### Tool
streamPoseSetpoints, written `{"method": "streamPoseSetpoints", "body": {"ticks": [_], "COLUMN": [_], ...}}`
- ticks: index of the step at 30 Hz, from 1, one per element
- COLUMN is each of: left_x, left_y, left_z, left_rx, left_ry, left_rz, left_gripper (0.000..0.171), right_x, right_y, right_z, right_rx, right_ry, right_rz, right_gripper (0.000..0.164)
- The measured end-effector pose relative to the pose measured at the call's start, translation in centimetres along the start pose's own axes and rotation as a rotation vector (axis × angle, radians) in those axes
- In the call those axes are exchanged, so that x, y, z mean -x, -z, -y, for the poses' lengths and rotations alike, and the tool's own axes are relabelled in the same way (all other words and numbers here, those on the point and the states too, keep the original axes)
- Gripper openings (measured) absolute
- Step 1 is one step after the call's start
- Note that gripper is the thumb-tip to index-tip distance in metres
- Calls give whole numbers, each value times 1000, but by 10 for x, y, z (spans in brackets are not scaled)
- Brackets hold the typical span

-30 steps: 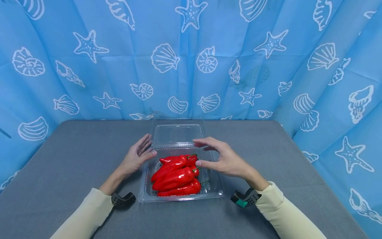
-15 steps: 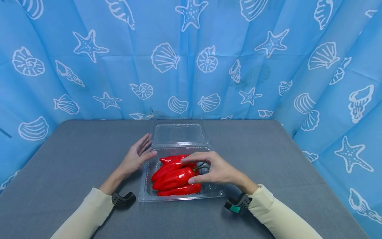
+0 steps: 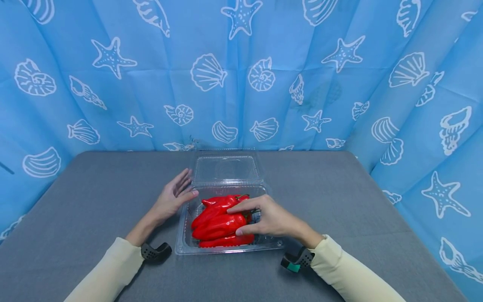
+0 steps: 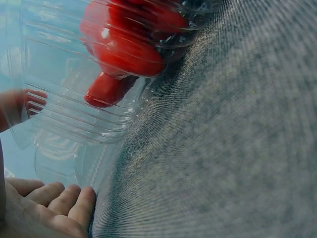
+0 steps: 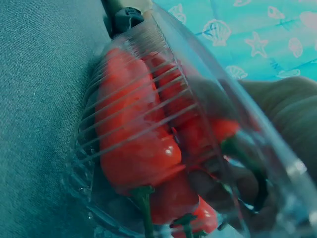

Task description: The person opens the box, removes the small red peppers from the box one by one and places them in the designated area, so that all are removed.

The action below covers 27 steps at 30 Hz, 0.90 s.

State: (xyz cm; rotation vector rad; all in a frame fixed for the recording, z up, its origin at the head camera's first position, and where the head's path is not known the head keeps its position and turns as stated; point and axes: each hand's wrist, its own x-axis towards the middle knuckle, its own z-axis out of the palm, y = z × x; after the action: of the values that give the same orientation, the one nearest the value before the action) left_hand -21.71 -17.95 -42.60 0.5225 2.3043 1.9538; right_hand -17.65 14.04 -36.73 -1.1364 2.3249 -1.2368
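Several glossy red peppers with green stems lie heaped in a clear plastic clamshell container [image 3: 230, 251] in the head view. My right hand [image 3: 272, 218] reaches over its right side. Thumb and fingers sit around the stem end of an upper red pepper [image 3: 216, 227] and grip it; the fingertips are partly hidden. Through the clear wall in the right wrist view, more red peppers [image 5: 133, 119] show beneath. Beside the container's back left corner, my left hand [image 3: 171, 198] stays with fingers extended and holds nothing; its thumb is over the rim.
The container's clear lid [image 3: 226, 168] lies folded back behind it on the grey table [image 3: 113, 197]. A blue curtain [image 3: 241, 100] with white shells and starfish hangs along the table's back edge. Black wrist cameras [image 3: 156, 253] sit low near the cloth.
From above the container's right side, my right hand has come down and left onto the upper pepper. My left hand and the container have stayed in place.
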Motion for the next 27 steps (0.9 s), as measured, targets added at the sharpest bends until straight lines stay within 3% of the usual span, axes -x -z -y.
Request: {"method": "streamPoseSetpoints", "body": {"ticks": [6, 14, 19, 27], "left_x": [1, 2, 2, 0], "left_y": [-1, -1, -1, 0], "left_z": [0, -1, -1, 0], "left_rx": [6, -3, 19, 1], "left_ry": [-4, -2, -8, -4], "left_rz": [0, -5, 2, 2], "left_gripper": [85, 84, 84, 85], "right_x": [0, 1, 6, 13], "right_y": [0, 11, 28, 57], "right_z": [1, 5, 6, 1], "right_rx": [-35, -164, -199, -151], "right_ry": [-18, -36, -3, 1], "right_rz": [-17, -62, -148, -345], "right_gripper": [46, 45, 45, 44]}}
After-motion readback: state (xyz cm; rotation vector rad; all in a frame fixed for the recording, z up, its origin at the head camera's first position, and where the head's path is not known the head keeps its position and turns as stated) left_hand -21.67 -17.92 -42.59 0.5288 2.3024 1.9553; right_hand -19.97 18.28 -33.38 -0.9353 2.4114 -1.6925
